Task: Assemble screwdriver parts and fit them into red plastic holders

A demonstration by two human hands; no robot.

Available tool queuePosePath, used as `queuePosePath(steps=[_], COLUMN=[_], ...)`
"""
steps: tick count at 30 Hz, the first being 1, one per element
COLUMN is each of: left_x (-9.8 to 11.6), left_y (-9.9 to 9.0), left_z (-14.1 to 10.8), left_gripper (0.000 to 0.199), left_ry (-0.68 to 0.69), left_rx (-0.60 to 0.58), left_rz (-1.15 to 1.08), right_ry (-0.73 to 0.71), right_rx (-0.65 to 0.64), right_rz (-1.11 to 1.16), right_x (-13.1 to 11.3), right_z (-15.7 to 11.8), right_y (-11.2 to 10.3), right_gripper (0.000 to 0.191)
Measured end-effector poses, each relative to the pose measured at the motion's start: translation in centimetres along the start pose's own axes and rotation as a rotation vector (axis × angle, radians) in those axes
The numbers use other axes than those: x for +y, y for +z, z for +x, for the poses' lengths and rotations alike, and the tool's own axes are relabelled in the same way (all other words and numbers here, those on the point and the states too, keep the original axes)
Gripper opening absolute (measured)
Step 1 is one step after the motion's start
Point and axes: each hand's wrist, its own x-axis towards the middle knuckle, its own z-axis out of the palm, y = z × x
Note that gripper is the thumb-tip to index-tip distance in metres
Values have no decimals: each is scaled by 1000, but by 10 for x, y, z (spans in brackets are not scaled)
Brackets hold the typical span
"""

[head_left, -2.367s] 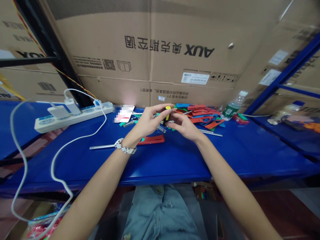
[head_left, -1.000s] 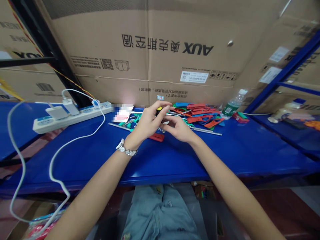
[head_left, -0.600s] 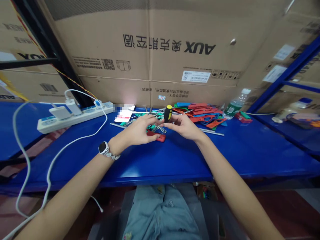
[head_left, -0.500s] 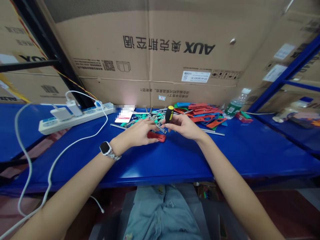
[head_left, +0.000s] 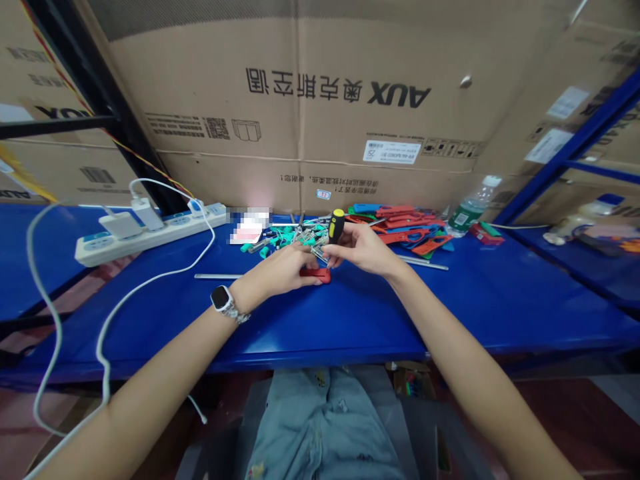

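My left hand (head_left: 287,270) is closed on a red plastic piece (head_left: 317,275) at the table's surface, its thumb along the near side; the piece's left end is hidden by the hand. In my right hand (head_left: 364,248) is a screwdriver (head_left: 337,227) with a yellow and black handle, gripped between thumb and fingers and pointing down, the handle tilted a little. Its tip is too hidden to make out. Just beyond both hands lies a heap of metal parts with green plastic ends (head_left: 300,233).
Red, blue and green plastic parts (head_left: 407,227) are piled at the back right, near a water bottle (head_left: 470,210). A metal rod (head_left: 217,276) lies left of my hand. A power strip (head_left: 150,233) with white cables is at the left, and cardboard (head_left: 200,80) stands behind.
The left hand has shifted slightly right and its fingers have drawn in around the red piece. The left metal rod has moved left and nearer. The screwdriver has tilted slightly.
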Motion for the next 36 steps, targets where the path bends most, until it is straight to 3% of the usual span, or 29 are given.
queuePosePath(steps=[9,17,28,30,36], left_x=[4,4,5,6,5], left_y=[5,6,9,8,9], left_z=[-4,-5,-7,-7,-7], left_gripper=[23,24,18,20,23], left_ry=[-27,-20,-35,-34,-18], left_rx=[67,62,89,81,80], left_rz=[-19,6,-28,-6,1], right_ry=[-14,41,30,20,53], right_rx=[275,35,323,309,91], right_rz=[-46,80,-7,5,132], right_x=[17,7,16,17,13], right_z=[0,-7,6,0,-15], right_y=[27,10,36,34,16], right_gripper=[40,43,46,43,44])
